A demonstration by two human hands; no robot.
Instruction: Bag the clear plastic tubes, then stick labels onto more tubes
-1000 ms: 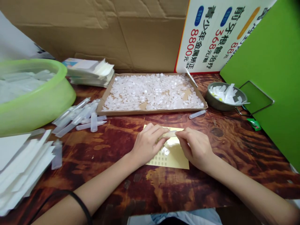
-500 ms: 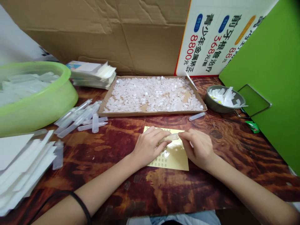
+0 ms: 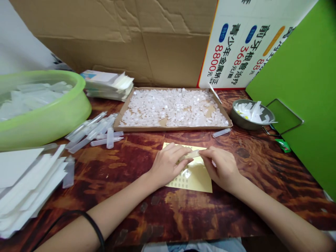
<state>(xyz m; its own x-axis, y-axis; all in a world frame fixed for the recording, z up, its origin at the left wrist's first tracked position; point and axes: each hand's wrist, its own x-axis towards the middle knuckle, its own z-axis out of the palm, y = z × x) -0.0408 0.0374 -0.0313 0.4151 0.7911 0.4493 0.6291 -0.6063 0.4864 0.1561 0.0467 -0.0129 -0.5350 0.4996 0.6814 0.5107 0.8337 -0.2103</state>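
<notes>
Between my fingers, above a yellow sticker sheet [image 3: 196,176], lies a small translucent plastic tube [image 3: 193,154]. My left hand [image 3: 169,163] is closed round the tube's left part. The thumb and forefinger of my right hand [image 3: 221,166] pinch together at its right end; whether a sticker is between them is too small to make out. Rows of small round stickers show on the sheet, which lies flat on the table and is partly covered by both hands.
Behind the sheet stands a cardboard tray [image 3: 173,128] full of small clear plastic pieces. Loose tubes [image 3: 91,131], a green basin [image 3: 52,129] and white paper strips [image 3: 28,196] are at left. A grey bowl [image 3: 249,124] with white scraps stands right, beside the green panel [image 3: 309,105].
The right fingertips have come slightly left, onto the tube's end. My left hand keeps its hold. The whole view has shifted a little.
</notes>
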